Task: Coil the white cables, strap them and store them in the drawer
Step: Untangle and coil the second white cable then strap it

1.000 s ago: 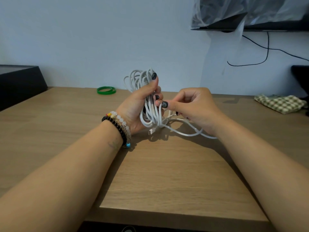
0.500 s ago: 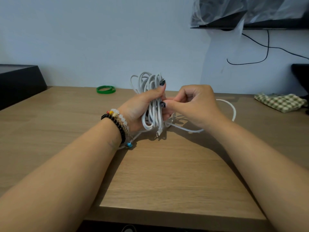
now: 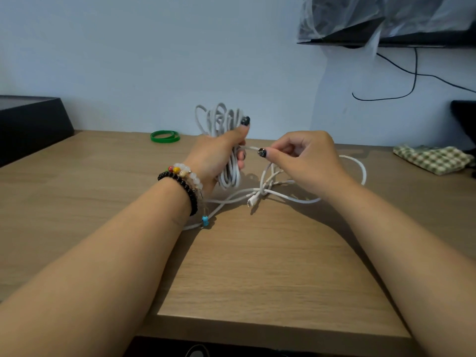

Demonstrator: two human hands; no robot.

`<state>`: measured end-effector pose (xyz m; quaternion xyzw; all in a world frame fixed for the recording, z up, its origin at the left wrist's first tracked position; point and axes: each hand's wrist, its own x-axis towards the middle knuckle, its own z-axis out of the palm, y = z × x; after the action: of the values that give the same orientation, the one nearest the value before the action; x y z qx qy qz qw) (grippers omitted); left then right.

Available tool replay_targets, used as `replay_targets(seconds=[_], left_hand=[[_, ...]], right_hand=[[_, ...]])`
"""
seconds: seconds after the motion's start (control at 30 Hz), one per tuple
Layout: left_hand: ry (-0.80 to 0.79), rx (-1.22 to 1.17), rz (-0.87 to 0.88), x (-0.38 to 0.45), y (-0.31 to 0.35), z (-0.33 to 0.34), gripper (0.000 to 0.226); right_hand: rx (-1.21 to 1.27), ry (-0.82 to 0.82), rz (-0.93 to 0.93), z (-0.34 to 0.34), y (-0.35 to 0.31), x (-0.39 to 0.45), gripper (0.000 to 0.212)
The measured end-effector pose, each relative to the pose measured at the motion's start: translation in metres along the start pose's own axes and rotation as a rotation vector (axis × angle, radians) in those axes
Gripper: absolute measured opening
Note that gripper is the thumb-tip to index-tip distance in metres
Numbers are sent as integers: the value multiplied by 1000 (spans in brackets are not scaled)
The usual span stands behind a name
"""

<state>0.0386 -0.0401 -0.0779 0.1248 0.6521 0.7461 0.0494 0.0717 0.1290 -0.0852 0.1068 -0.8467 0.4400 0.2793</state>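
My left hand [image 3: 219, 155] grips an upright coil of white cable [image 3: 221, 119], with loops sticking out above and below the fist. Just to its right, my right hand [image 3: 304, 158] pinches a strand of the same cable between thumb and fingers. Loose white cable [image 3: 358, 166] trails over the wooden table [image 3: 257, 266] under and behind the right hand, and a white connector end [image 3: 253, 200] lies on the table between the wrists. A green band [image 3: 164, 136] lies at the back of the table, left of the coil. No drawer is in view.
A black box [image 3: 31, 124] sits at the far left. A green checked cloth [image 3: 432, 159] lies at the far right. A black wire [image 3: 401, 81] hangs on the wall under a dark shelf covered in plastic. The table's front edge is near my body.
My right hand has drawn away to the right from the coil, pulling a strand out between the hands. More loose cable now lies spread on the table, with the connector showing.
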Motion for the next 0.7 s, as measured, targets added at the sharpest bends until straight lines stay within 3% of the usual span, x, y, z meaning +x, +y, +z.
replay_targets(seconds=[0.2, 0.27, 0.5, 0.7], left_hand=[[231, -507, 56, 17, 8, -19, 27], [268, -557, 75, 20, 9, -25, 28], [38, -393, 20, 11, 4, -18, 23], [-103, -26, 91, -1, -1, -6, 13]], right_hand=[[-36, 139, 29, -6, 10, 9, 27], [4, 190, 38, -11, 11, 11, 28], [112, 98, 44, -14, 4, 5, 20], [120, 192, 128, -8, 5, 6, 16]])
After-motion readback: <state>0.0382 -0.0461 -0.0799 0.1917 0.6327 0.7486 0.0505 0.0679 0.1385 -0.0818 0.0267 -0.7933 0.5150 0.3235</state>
